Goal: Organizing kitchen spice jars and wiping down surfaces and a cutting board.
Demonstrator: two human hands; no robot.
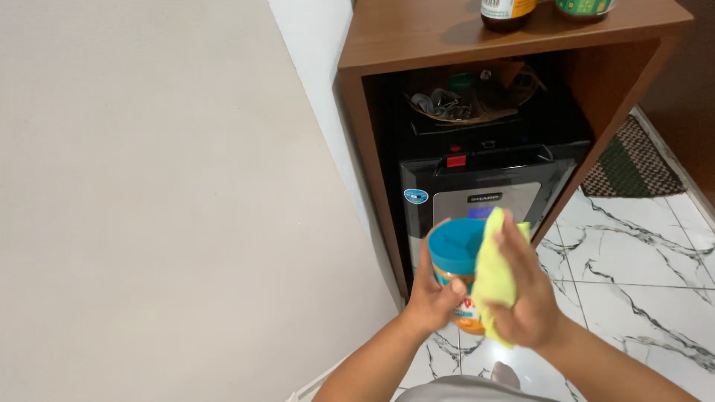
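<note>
My left hand [430, 299] grips a jar with a blue lid [455, 246] and an orange label, held upright in front of me. My right hand [526, 298] presses a yellow-green cloth [494, 272] against the jar's right side. The cloth hides much of the jar's body and label.
A wooden cabinet [417, 37] stands against the white wall [149, 186], with two bottles [506, 11] on top. Inside it sits a black water dispenser [477, 186] topped by a basket of small items [465, 100]. White marble tiles [640, 283] and a woven mat [633, 160] lie right.
</note>
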